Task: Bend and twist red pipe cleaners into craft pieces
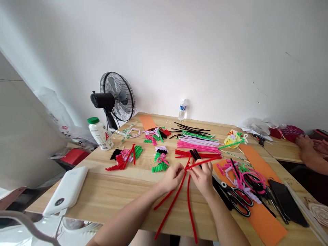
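Both hands meet over the front middle of the table around several red pipe cleaners (pixel 190 205). My left hand (pixel 174 177) pinches them near their upper part. My right hand (pixel 202 174) is closed on the same bundle from the other side, with one red stem slanting up to the right across its fingers. Long red ends hang toward the table's front edge. Just behind lie more red pipe cleaners (pixel 179 152), then pink stems (pixel 197 145), lilac, green and black stems (pixel 191 128). A few black stems (pixel 194 154) pass behind my right hand.
Finished coiled pieces (pixel 160 159) lie left of centre. Scissors (pixel 238 198), a phone (pixel 288 201) and orange sheets (pixel 266 222) are at right. A white bottle (pixel 101 135), a power bank (pixel 66 191) and a fan (pixel 116 97) stand left. Another person's hand (pixel 306 145) rests far right.
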`<state>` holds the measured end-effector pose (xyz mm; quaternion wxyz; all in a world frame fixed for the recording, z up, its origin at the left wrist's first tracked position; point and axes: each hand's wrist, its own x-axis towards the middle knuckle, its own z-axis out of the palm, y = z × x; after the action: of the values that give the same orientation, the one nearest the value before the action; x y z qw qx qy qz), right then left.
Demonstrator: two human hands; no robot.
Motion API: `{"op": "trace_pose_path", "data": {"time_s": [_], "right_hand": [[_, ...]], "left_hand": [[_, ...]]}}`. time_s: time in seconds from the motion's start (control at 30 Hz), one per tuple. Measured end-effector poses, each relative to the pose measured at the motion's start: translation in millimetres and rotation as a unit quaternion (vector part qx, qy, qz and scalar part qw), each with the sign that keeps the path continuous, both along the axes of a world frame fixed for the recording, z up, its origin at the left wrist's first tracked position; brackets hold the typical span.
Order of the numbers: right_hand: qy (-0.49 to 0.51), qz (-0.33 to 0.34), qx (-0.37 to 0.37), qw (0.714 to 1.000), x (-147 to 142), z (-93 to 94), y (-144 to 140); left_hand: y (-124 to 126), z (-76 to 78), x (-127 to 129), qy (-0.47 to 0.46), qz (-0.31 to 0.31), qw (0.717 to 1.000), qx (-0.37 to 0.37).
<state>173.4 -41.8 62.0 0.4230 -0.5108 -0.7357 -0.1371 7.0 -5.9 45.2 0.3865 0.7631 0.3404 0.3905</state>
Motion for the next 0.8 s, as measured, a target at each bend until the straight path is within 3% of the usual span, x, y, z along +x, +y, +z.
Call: {"op": "trace_pose_path", "data": {"time_s": [0.13, 0.23, 0.3, 0.33, 0.43, 0.47, 0.5, 0.53, 0.57, 0.63, 0.67, 0.73, 0.8], "right_hand": [[0.104, 0.115, -0.053, 0.986, 0.3, -3.0, 3.0], [0.2, 0.198, -0.158, 0.947, 1.2, -5.7, 3.4], [0.248, 0.222, -0.24, 0.912, 0.6, -6.4, 1.8], [0.265, 0.229, -0.272, 0.896, -0.1, -6.5, 0.7], [0.297, 0.243, -0.324, 0.865, -3.4, -6.2, -1.6], [0.311, 0.243, -0.332, 0.857, -4.4, -6.4, -1.7], [0.332, 0.241, -0.339, 0.847, -5.2, -6.7, -1.3], [0.358, 0.236, -0.345, 0.835, -5.7, -7.2, -0.7], [0.385, 0.23, -0.351, 0.822, -6.0, -7.6, 0.2], [0.436, 0.217, -0.361, 0.796, -5.9, -8.4, 2.1], [0.455, 0.212, -0.369, 0.782, -5.7, -8.4, 2.9], [0.481, 0.209, -0.397, 0.753, -5.5, -8.3, 4.0], [0.495, 0.211, -0.433, 0.723, -5.3, -8.3, 4.7]], "left_hand": [[-2.2, 3.8, -4.1, 0.047, -0.003, 0.995, 0.089], [-2.0, 8.5, -6.2, 0.02, -0.019, 0.998, 0.047], [-0.2, 10.9, -7.0, -0.025, -0.055, 0.995, -0.085], [1.1, 11.7, -7.3, -0.051, -0.084, 0.979, -0.177], [4.6, 12.8, -7.1, -0.095, -0.189, 0.874, -0.438], [5.0, 12.8, -6.7, -0.101, -0.211, 0.844, -0.482], [5.0, 12.7, -6.0, -0.109, -0.218, 0.833, -0.496], [4.3, 12.4, -5.3, -0.115, -0.21, 0.844, -0.48], [3.3, 12.0, -4.6, -0.121, -0.183, 0.876, -0.43], [0.7, 10.6, -4.0, -0.108, -0.103, 0.959, -0.24], [-0.3, 9.5, -4.2, -0.081, -0.068, 0.987, -0.118], [-1.0, 6.3, -5.4, 0.005, -0.027, 0.994, 0.107], [-0.5, 2.2, -6.7, 0.09, -0.018, 0.965, 0.246]]}}
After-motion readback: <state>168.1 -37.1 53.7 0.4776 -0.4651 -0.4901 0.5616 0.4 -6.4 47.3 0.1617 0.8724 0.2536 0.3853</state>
